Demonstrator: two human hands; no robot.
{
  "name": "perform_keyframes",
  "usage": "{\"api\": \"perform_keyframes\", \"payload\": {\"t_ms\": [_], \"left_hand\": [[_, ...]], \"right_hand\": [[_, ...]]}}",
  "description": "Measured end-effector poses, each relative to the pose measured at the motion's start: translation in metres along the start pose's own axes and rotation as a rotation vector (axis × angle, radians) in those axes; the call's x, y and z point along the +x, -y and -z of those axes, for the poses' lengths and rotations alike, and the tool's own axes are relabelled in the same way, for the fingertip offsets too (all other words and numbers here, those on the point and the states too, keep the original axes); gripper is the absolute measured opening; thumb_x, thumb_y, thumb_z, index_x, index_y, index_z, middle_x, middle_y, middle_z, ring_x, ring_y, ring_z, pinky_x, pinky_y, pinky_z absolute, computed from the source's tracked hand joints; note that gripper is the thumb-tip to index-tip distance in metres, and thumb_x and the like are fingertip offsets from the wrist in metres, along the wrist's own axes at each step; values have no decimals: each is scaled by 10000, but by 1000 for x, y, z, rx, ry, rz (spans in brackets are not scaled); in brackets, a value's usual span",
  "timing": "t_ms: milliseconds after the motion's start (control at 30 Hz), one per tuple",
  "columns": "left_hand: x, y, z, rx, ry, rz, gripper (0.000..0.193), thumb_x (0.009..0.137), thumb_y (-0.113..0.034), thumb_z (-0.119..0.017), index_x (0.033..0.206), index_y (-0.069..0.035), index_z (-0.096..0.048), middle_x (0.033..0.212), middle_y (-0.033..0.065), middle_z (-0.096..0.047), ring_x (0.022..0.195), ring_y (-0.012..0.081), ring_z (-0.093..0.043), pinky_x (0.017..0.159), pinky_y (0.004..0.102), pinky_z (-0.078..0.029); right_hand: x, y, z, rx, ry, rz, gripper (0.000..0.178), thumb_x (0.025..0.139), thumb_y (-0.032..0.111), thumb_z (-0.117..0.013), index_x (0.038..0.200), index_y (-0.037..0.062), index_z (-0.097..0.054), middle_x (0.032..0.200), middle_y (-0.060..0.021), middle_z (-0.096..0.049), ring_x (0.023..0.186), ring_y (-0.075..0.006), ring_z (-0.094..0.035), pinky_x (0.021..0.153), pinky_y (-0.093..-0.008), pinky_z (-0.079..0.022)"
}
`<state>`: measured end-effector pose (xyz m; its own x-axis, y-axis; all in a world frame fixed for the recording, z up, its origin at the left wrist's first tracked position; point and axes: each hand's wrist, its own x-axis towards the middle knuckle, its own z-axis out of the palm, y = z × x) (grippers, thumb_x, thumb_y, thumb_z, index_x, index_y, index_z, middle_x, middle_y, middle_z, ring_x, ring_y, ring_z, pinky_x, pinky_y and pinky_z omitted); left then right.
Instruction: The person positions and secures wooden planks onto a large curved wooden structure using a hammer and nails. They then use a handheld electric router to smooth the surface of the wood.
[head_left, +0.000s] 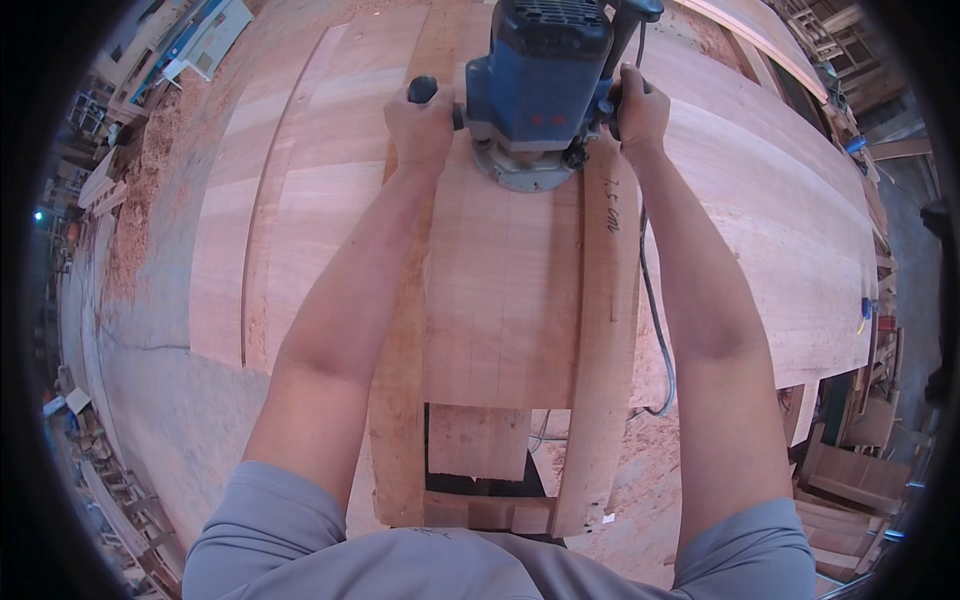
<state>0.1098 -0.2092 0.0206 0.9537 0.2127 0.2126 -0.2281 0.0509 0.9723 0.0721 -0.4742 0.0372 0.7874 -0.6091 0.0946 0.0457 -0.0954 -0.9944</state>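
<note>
A blue and black plunge router [540, 95] stands upright on a broad wooden panel [500, 290], straight ahead of me. Its round metal base [525, 175] sits between two long wooden rails, the left rail [400, 430] and the right rail [605, 300]. A crosspiece [488, 513] joins the rails at the end near my body. My left hand [420, 130] is closed around the router's left handle, whose black end [422, 90] shows above the fist. On the other side, my right hand [643, 115] grips the right handle. The router's cutter is hidden beneath the base.
A dark cable [652, 290] runs down beside the right rail and loops near its lower end. One long groove [270, 180] crosses the panel at left. Wood shavings [135, 225] litter the floor. A white and blue machine [215, 40] stands far left; stacked timber [855, 475] lies at right.
</note>
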Motion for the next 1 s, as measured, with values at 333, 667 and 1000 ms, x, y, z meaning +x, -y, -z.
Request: {"api": "perform_keyframes", "payload": {"t_ms": [333,667,1000], "left_hand": [[-9,-2,7,-13,22,-23,155,854,-105,-684,737,-24,-623,693,87,-654,510,135,-586,416,286,-442],[-13,-3,9,8,2,-31,149,853,-95,-682,739,-23,-619,689,85,-653,503,133,-583,418,288,-445],[-18,-12,11,19,32,12,159,848,-100,-674,732,-10,-615,664,82,-641,490,139,-585,414,301,-449]], "right_hand": [[-8,6,3,29,27,-41,475,927,400,-662,736,-35,-691,679,-113,-681,570,-193,-651,483,-335,-500],[-6,-5,6,53,77,37,455,966,383,-640,735,-7,-682,643,-86,-625,507,-179,-609,460,-326,-473],[-12,-1,4,5,47,-17,488,934,419,-662,740,-26,-706,677,-112,-685,580,-195,-659,541,-341,-519]]}}
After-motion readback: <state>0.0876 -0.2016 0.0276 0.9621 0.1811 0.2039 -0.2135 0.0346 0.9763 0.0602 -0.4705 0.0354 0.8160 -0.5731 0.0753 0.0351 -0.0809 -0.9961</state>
